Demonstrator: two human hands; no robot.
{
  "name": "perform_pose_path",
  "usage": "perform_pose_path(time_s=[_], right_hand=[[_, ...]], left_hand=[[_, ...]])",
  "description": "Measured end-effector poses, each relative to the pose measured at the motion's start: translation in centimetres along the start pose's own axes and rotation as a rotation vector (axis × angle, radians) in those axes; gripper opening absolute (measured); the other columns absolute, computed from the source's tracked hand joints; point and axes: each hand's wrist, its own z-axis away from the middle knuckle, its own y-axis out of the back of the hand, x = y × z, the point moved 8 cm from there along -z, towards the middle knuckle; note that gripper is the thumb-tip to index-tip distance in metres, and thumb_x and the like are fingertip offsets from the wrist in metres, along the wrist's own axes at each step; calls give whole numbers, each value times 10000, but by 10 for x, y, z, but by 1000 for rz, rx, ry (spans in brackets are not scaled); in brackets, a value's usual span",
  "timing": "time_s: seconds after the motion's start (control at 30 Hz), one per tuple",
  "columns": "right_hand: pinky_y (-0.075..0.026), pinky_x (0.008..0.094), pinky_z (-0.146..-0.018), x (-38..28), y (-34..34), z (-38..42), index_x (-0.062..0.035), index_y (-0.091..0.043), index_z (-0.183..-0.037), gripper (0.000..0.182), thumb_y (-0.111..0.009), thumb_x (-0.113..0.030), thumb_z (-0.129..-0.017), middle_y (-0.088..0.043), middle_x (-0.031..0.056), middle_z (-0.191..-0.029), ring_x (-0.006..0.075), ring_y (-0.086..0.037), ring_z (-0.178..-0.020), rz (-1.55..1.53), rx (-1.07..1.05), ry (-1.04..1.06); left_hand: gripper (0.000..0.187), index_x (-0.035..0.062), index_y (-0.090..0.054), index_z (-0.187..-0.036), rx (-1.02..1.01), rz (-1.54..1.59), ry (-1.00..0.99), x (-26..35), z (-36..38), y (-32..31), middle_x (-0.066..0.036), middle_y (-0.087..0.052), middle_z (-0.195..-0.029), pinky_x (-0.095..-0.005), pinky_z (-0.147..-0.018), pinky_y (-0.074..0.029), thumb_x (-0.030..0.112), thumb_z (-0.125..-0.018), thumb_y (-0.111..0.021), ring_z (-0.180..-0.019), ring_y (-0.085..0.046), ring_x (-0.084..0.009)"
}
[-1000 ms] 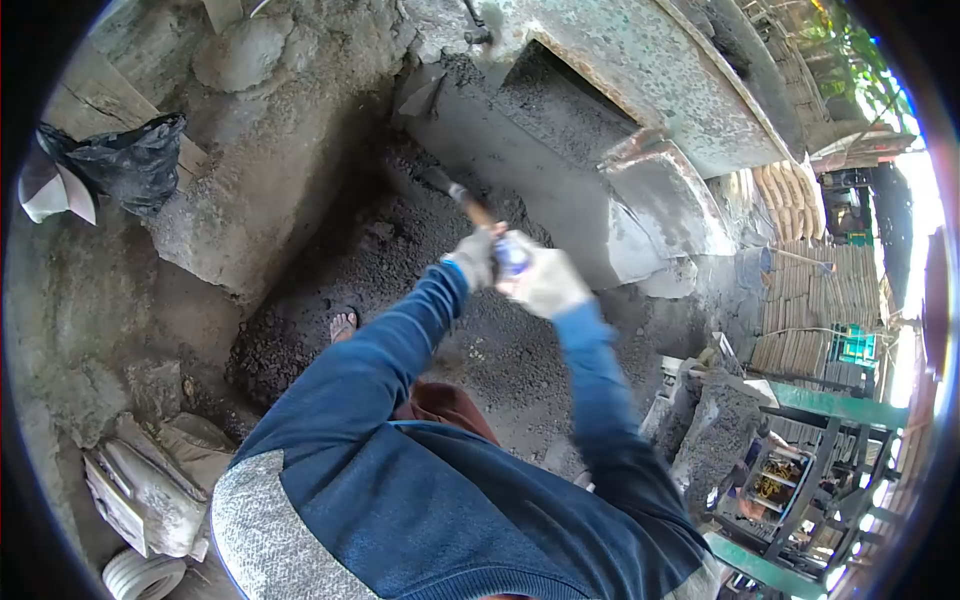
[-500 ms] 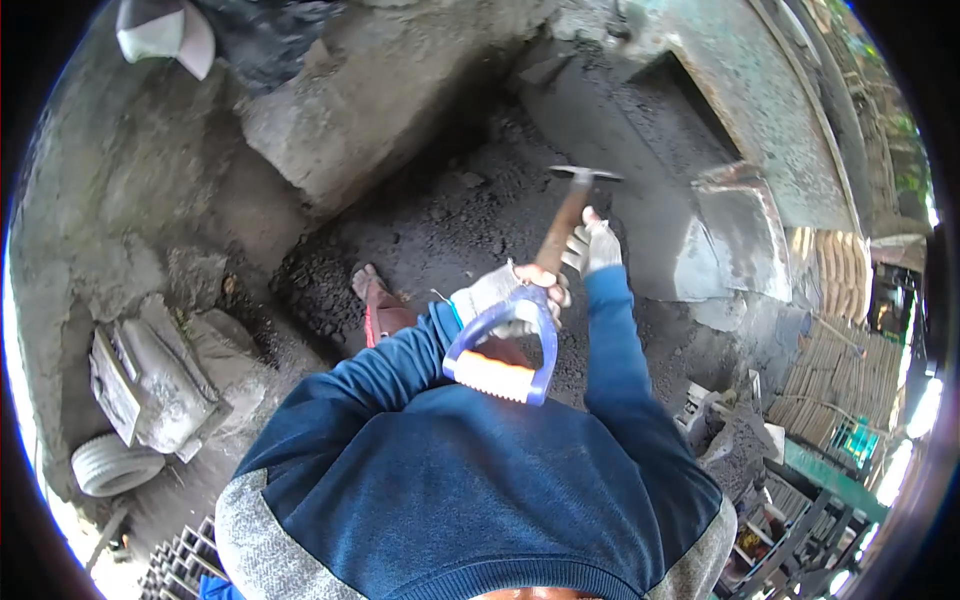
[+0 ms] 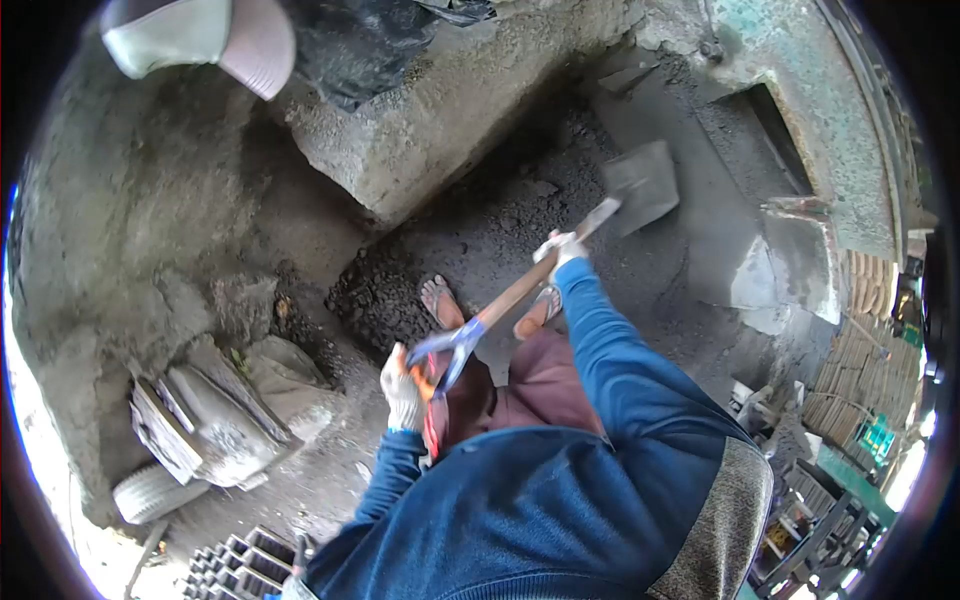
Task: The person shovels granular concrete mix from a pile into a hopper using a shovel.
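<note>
A shovel [image 3: 515, 291] with a wooden shaft and a blue handle runs diagonally across the view, its flat blade over dark, gritty ground. My left hand [image 3: 403, 391], in a pale glove, is at the blue handle's orange grip, fingers closed round it. Farther up, my right hand [image 3: 563, 248], also gloved, wraps round the shaft near the metal socket. The blade [image 3: 642, 186] lies at the upper right of my right hand. Dark loose material [image 3: 385, 300] is heaped left of my sandalled feet.
A raised concrete block [image 3: 400, 150] stands ahead, with black plastic [image 3: 360, 50] and a cap [image 3: 200, 40] at upper left. A green-painted structure [image 3: 835, 130] is on the right. Slabs [image 3: 215, 420], a tire [image 3: 155, 494] and stacked moulds [image 3: 240, 567] are at lower left.
The shovel has swung out lengthwise, showing its blade broadside. My left hand has moved down and left with the handle; my right hand has shifted slightly left. Both feet now show.
</note>
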Motion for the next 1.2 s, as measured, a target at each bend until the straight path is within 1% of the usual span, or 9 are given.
perform_pose_path(time_s=[0.03,0.13,0.17,0.33,0.5,0.57,0.63,0.83,1.2], right_hand=[[-543,377,-637,38,-15,18,-123,-585,-1066,173,-519,-105,-907,-608,32,-840,199,-641,-756,-95,155,-18],[-531,342,-638,245,12,-45,-132,-611,-1042,334,-462,-425,-988,-637,8,-844,151,-615,-684,-39,262,-219],[-531,360,-640,292,14,-28,-136,-596,-916,367,-441,-460,-990,-613,3,-791,162,-600,-666,539,150,-266],[-451,569,-468,574,-8,21,-189,-481,-810,180,-517,-290,-954,-500,88,-630,334,-553,-509,-96,-399,-1009],[-488,445,-544,376,-78,-94,-165,-542,-772,343,-470,-433,-974,-547,56,-659,260,-566,-576,1,-136,-652],[-443,481,-508,290,-94,-234,-207,-523,-765,362,-413,-452,-1008,-450,28,-557,246,-477,-484,49,-176,-635],[-441,515,-502,250,-93,-306,-207,-517,-819,246,-485,-386,-985,-491,11,-666,218,-484,-509,75,-222,-484],[-489,446,-502,222,-84,-234,-185,-493,-902,114,-583,-118,-919,-489,15,-730,194,-497,-532,-13,-125,-396],[-483,446,-530,38,92,-34,-185,-504,-881,184,-632,-54,-863,-518,36,-722,235,-531,-566,-456,161,-67]], left_hand=[[306,134,-550,-838,-149,170,201,-25,-17,46,-22,-561,-706,-313,-538,-466,415,-950,-598,-606,-567,-189],[454,117,-612,-1031,437,47,232,-12,31,160,-80,-643,-997,-459,-828,-492,548,-920,-523,-967,-614,-288],[475,111,-612,-1040,536,37,247,-20,43,231,-70,-640,-982,-461,-814,-491,558,-909,-518,-948,-615,-286],[564,202,-615,-1140,727,-38,221,-2,130,364,-23,-550,-757,-392,-587,-375,673,-866,-469,-777,-527,-206],[589,149,-545,-1326,603,-139,95,-28,-53,215,-118,-530,-1270,-470,-879,-453,584,-936,-475,-1107,-527,-292],[266,201,-562,-931,756,-113,13,-38,-137,74,-3,-542,-728,-468,-606,-455,460,-901,-615,-643,-531,-194],[293,187,-433,-791,454,-94,-16,-56,-193,41,10,-448,-621,-381,-435,-352,389,-927,-595,-466,-395,-150],[308,117,-483,-714,564,-241,-301,-39,-171,68,-15,-479,-555,-297,-364,-305,302,-945,-566,-426,-445,-138],[472,167,-418,-687,88,-524,-5,-45,-112,-36,-19,-417,-500,-344,-340,-295,552,-888,-604,-380,-397,-164]])
